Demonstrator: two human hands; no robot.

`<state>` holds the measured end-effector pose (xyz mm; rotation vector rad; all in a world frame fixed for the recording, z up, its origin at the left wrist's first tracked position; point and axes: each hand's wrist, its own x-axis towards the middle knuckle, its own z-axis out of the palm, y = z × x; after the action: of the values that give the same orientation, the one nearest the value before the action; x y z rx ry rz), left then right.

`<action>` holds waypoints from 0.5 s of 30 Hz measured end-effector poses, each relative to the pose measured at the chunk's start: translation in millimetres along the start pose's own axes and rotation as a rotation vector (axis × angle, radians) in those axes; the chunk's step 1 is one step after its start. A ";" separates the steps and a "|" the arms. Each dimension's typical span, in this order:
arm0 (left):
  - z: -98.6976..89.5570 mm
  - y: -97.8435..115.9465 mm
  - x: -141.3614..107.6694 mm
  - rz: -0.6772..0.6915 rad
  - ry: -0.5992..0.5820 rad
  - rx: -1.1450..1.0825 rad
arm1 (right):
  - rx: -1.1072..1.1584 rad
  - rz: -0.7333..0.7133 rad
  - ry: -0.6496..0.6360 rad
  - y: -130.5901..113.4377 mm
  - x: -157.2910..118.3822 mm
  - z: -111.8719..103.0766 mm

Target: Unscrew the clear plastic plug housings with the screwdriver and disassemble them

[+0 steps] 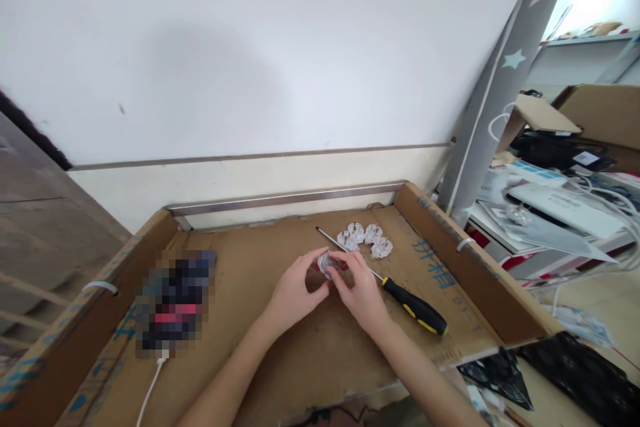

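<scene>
Both hands meet over the middle of the cardboard worktop [310, 360]: the left hand [295, 293] and right hand [361, 290] pinch one small clear plug [327, 264] between fingertips. The grip looks light, so the plug could slip and roll toward the screwdriver [400, 293] or the spare plugs [367, 238] just beyond.

Both hands, left hand [295, 293] and right hand [361, 290], pinch a clear plug piece [329, 264] just beside the screwdriver [395, 291], near more clear pieces [366, 239].

Soft, even daylight fills the scene, brightest at an overexposed window [590, 7] upper right. A faint shadow smudges the white wall [210, 73]. Wide-angle distortion bends the edges; a pixelated patch [173, 300] masks one object.
</scene>
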<state>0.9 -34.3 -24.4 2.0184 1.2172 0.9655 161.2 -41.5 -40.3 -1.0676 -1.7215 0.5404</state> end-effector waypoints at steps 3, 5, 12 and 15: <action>0.2 2.4 2.4 -0.095 -0.005 -0.231 | 0.038 -0.010 -0.004 0.3 0.6 0.5; 0.0 2.8 4.6 -0.155 0.028 -0.296 | 0.073 -0.008 -0.002 0.9 1.0 1.6; -2.7 6.8 8.5 -0.122 0.014 -0.258 | 0.199 0.073 -0.062 4.3 0.5 10.1; -0.6 7.2 6.6 -0.106 0.020 -0.269 | 0.206 0.082 -0.118 7.7 2.8 11.0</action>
<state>6.0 -31.3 -16.6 1.7225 1.1261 1.0388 154.0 -33.9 -49.1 -0.9776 -1.6870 0.8286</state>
